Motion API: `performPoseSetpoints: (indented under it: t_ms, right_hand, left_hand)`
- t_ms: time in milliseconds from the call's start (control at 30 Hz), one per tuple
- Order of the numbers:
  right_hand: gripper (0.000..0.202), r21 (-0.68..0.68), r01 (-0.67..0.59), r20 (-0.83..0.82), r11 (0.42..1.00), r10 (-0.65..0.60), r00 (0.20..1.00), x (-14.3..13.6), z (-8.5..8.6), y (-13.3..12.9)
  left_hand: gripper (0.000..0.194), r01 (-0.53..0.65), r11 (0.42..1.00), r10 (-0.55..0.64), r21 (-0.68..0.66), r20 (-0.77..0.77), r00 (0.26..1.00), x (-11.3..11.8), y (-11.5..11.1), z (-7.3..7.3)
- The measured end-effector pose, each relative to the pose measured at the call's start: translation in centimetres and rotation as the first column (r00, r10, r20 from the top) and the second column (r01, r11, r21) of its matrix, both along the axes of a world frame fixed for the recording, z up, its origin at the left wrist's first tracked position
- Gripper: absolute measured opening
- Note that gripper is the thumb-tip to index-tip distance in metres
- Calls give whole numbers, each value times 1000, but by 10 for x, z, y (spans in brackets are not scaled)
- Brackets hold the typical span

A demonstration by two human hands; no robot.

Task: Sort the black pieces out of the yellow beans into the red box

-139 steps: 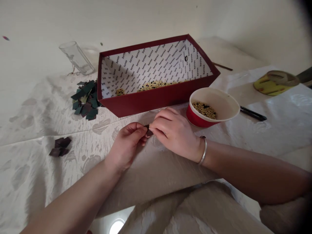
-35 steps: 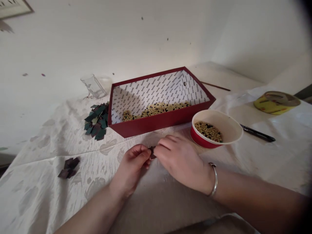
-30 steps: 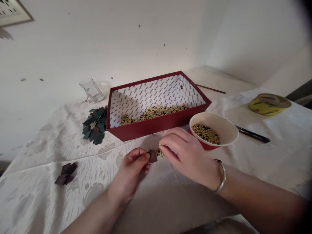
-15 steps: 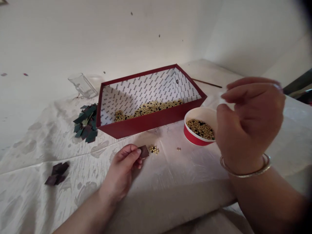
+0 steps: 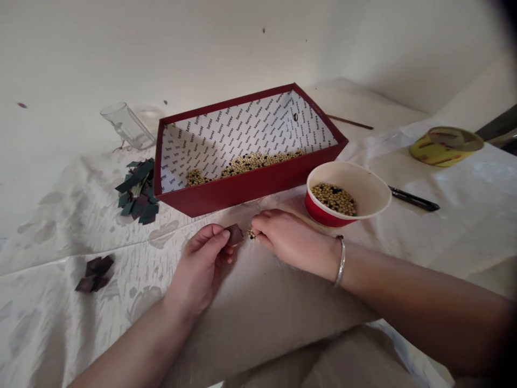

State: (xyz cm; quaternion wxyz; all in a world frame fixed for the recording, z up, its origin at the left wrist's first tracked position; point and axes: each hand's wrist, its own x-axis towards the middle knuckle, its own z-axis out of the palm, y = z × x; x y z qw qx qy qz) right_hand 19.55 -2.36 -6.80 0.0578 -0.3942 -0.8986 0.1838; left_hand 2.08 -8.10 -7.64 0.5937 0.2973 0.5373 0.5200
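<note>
Between thumb and fingers, my left hand (image 5: 208,248) pinches a small dark brown packet (image 5: 235,235). Just right of it, my right hand (image 5: 286,237) has its fingertips pressed together at a little pile of pale and black beads (image 5: 251,234) on the cloth. Whether a bead is in those fingertips is hidden. Behind my hands stands a red box (image 5: 250,191) with a printed white lining and many such beads along its floor. A red and white paper bowl (image 5: 371,196), partly filled with the same beads, sits right of the box, beyond my right wrist.
Dark green and brown pieces (image 5: 139,191) are heaped left of the box. Several dark brown pieces (image 5: 95,274) lie nearer on the left. A clear glass (image 5: 131,126) lies tilted at the back. A black pen (image 5: 414,199), yellow tin (image 5: 446,148) and thin brown stick (image 5: 350,123) are rightward.
My right hand has come down and left from above the bowl to the small bead pile. My left hand still holds the brown packet. The view has shifted slightly.
</note>
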Motion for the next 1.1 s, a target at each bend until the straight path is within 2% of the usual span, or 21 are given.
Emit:
performPoseSetpoints:
  t_ms: [233,500,567,667,767,833,900,1067,1100]
  right_hand:
    - [14,-35,-13,-2,999,13,1000,4,5,-2]
    - [14,59,-103,-6,993,104,995,13,-4,0]
    - [11,81,-71,-63,994,76,995,13,-3,-1]
    - [9,127,14,-288,992,24,957,10,2,-7]
    - [16,221,-28,-414,975,120,902,3,4,-15]
    - [22,271,-104,-379,957,205,902,-2,3,-18]
    - [22,297,-133,-336,945,234,912,-5,0,-18]
    - [19,318,28,-356,948,92,930,-7,-5,-16]
    - [19,330,32,-359,944,94,929,-7,-6,-16]
  left_hand:
    - [19,12,1000,-12,3,-19,1000,-1,0,0]
    - [20,17,1000,-18,-10,-36,999,1,0,2]
    - [19,25,1000,-25,-7,-43,999,1,0,2]
    - [18,30,1000,-30,-5,-38,999,2,-1,1]
    - [16,62,998,-62,4,-26,998,1,-2,0]
    - [16,96,995,-95,10,-29,995,0,-2,-1]
    - [15,108,994,-107,12,-40,993,0,-2,-1]
    - [14,85,996,-85,-9,-36,996,1,-2,1]
    - [14,84,996,-84,-12,-32,996,1,-2,1]
